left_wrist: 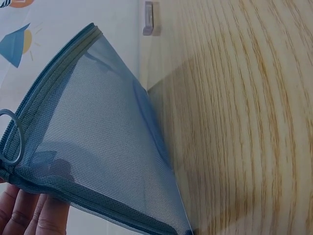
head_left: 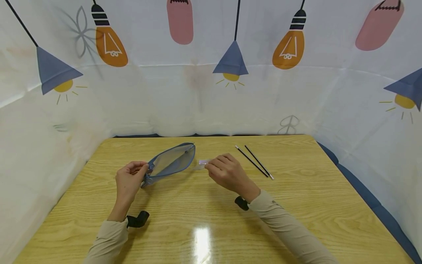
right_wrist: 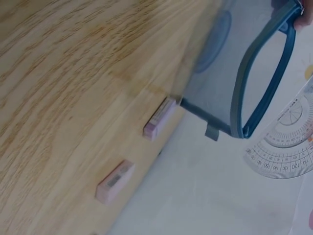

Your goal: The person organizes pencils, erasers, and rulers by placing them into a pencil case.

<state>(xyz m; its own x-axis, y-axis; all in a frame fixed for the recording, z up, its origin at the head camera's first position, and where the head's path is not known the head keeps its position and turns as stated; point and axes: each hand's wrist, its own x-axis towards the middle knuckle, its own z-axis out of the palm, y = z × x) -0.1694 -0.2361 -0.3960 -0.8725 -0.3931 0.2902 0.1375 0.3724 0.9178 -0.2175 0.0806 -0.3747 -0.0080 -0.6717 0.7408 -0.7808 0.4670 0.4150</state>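
Observation:
My left hand pinches one end of a blue mesh zipper pouch, its zipped mouth spread apart. A zipper pull ring hangs by the left fingers. Across from the pouch mouth, my right hand grips a clear plastic protractor; most of it is hidden by the hand in the head view. On the table near the pouch lie a purple eraser and a pink eraser. The pink one is not seen in the head view.
Two black pencils with pale ends lie to the right of my right hand on the wooden table. A printed white cloth hangs around the back and sides.

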